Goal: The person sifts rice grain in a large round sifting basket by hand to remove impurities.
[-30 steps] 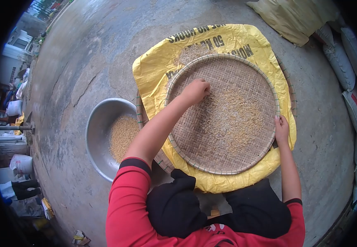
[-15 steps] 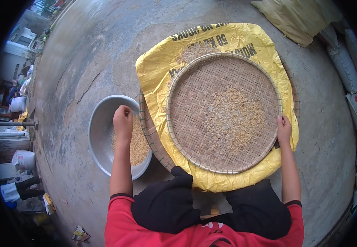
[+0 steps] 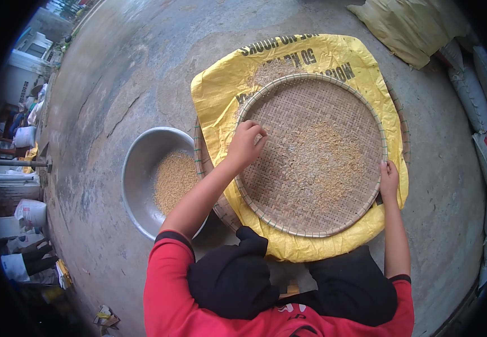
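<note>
A round woven bamboo winnowing tray lies in front of me, with yellow unhusked grain and paler bits spread over its middle and right. My right hand grips the tray's right rim, thumb on top. Over the left rim is my left hand, its fingers loosely bent and a little apart, with nothing visible in them. To the left stands a grey metal basin holding a heap of similar grain, partly covered by my left forearm.
Beneath the tray is a printed yellow sack, with husks scattered on it. Another woven tray shows under the sack. Filled sacks line the right side, and a tan sheet lies at the upper right on the concrete floor.
My left hand has moved right, from above the basin to the tray's left rim, and its fingers have loosened from a closed shape. My right hand keeps its hold on the tray.
</note>
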Demonstrator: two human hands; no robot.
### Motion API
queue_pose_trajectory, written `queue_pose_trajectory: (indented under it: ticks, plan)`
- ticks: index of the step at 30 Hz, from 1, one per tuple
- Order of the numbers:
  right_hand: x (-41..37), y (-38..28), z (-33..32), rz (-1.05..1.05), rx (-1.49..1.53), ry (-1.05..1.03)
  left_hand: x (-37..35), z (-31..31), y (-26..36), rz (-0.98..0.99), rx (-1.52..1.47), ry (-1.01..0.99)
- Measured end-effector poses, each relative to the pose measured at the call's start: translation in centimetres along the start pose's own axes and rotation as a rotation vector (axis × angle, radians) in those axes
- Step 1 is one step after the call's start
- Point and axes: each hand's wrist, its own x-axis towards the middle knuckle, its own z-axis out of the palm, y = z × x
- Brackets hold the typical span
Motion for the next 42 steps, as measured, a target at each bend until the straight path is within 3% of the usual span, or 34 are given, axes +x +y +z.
queue_pose_trajectory:
  ticks: [6, 13, 19, 24, 31, 34, 38, 42]
  plan:
    - [0.1, 0.2, 0.1, -0.022, -0.011, 0.022, 1.0, 3.4, 0.9, -0.093, 0.114, -0.032]
    - [-0.2, -0.5, 0.2, -0.015, -0.021, 0.030, 1.3, 3.9, -0.5, -0.060, 0.100, -0.111]
    - [0.0, -0.3, 0.1, -0.015, -0.021, 0.012, 2.0, 4.4, -0.4, 0.026, 0.039, 0.016]
    - [0.1, 0.2, 0.0, -0.003, -0.007, 0.013, 1.7, 4.8, 0.0, 0.207, 0.313, 0.031]
    - [0.0, 0.1, 0.1, 0.004, -0.006, 0.009, 1.9, 4.3, -0.2, 0.315, 0.359, 0.041]
    - [0.0, 0.0, -0.1, -0.011, -0.034, 0.022, 1.1, 1.4, 0.2, 0.224, 0.251, 0.091]
    - [0.0, -0.1, 0.1, -0.004, -0.026, 0.022, -2.8, -5.4, -0.3, -0.195, -0.111, 0.133]
    - [0.0, 0.0, 0.0, -0.005, -0.009, 0.016, -8.1, -11.0, -3.5, -0.564, 0.084, 0.294]
